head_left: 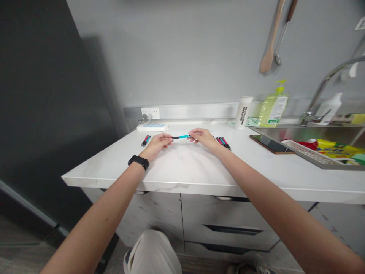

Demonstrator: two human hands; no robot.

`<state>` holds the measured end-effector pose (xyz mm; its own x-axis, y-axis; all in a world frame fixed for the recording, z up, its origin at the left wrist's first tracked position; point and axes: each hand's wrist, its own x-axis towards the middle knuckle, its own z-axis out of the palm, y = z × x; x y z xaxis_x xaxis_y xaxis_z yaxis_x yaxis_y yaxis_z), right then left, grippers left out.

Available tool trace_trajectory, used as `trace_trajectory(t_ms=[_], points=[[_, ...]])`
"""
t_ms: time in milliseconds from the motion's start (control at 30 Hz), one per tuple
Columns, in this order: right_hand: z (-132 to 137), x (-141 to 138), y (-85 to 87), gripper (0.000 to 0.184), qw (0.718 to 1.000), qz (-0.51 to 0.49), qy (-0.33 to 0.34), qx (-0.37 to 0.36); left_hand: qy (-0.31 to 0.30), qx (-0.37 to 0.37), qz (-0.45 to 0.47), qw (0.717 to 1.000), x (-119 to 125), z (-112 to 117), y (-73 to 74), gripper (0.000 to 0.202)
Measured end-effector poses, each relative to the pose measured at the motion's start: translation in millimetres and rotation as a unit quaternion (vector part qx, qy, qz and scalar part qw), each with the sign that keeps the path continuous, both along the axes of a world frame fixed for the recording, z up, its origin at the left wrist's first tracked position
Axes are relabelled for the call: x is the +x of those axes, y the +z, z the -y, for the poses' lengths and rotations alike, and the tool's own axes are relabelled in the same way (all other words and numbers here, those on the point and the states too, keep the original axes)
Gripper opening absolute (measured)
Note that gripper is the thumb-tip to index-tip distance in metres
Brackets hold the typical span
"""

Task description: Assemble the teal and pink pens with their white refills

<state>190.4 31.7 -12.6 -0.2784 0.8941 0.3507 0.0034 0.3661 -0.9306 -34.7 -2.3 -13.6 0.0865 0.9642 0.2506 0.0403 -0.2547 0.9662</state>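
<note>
A blue-and-black pen [183, 136] is held level above the white countertop, one end in each hand. My left hand [158, 144], with a black watch on its wrist, pinches the black end. At the other end, the fingertips of my right hand [201, 137] close on the blue part. Left of my left hand lie a few pens [146, 140] in red, blue and black. Several more pens [223, 143] rest side by side just past my right wrist.
A power strip [152, 127] lies by the wall below a socket [150, 113]. To the right stand a white bottle [243, 113] and a yellow-green pump bottle [273, 106]. A phone [270, 144] lies by the sink [265, 131], near a white basket [305, 152].
</note>
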Motion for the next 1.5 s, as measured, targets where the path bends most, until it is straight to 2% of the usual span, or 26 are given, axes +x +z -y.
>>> trace_trajectory(t_ms=[133, 233, 333, 433, 533, 667, 800, 900, 1033, 1133, 1233, 1400, 1500], points=[[0.4, -0.9, -0.9, 0.023, 0.999, 0.024, 0.016, -0.016, 0.0, 0.004, -0.003, 1.0, 0.8, 0.7, 0.6, 0.036], [0.7, -1.0, -3.5, 0.021, 0.999, 0.029, 0.017, 0.004, 0.002, 0.002, -0.009, 1.0, 1.0, 1.0, 1.1, 0.034], [0.0, -0.9, -4.9, 0.027, 1.0, 0.013, 0.013, 0.015, 0.006, 0.0, -0.011, 1.0, 1.1, 1.0, 1.4, 0.032], [-0.8, -0.3, -4.4, 0.018, 0.999, 0.029, 0.023, -0.012, 0.008, 0.001, -0.008, 1.0, 1.4, 0.8, 1.3, 0.031], [-0.3, 0.6, -4.1, 0.021, 0.999, 0.026, 0.013, -0.024, 0.007, 0.004, -0.007, 1.0, 1.6, 0.8, 1.0, 0.031], [-0.8, 0.7, -5.6, 0.036, 1.0, 0.001, 0.016, 0.016, 0.007, 0.004, -0.005, 1.0, 1.9, 1.5, 1.0, 0.03], [-2.6, 0.4, -5.8, 0.024, 0.999, 0.032, 0.004, 0.002, 0.008, -0.001, -0.005, 1.0, 2.5, 3.0, 2.2, 0.029], [-1.5, 1.3, -5.1, 0.028, 0.999, 0.046, -0.002, -0.014, 0.009, 0.0, -0.007, 1.0, 3.0, 4.1, 3.2, 0.029], [0.6, 1.7, -4.5, 0.034, 1.0, 0.019, 0.006, 0.009, 0.01, 0.0, -0.004, 1.0, 3.0, 4.5, 3.3, 0.029], [0.0, 1.1, -4.5, 0.024, 0.999, 0.042, 0.006, -0.002, 0.008, 0.001, -0.005, 1.0, 2.5, 3.3, 2.4, 0.03], [-1.0, 0.6, -5.1, 0.026, 0.998, 0.058, 0.003, -0.026, 0.008, 0.003, -0.008, 1.0, 1.9, 1.8, 1.5, 0.031], [-1.7, 0.6, -6.8, 0.028, 0.999, 0.046, 0.017, 0.011, 0.012, 0.005, -0.008, 1.0, 1.8, 1.7, 1.5, 0.03], [-1.6, 0.6, -6.8, 0.031, 0.997, 0.068, 0.017, -0.017, 0.008, 0.009, -0.013, 1.0, 1.8, 1.8, 1.3, 0.031]])
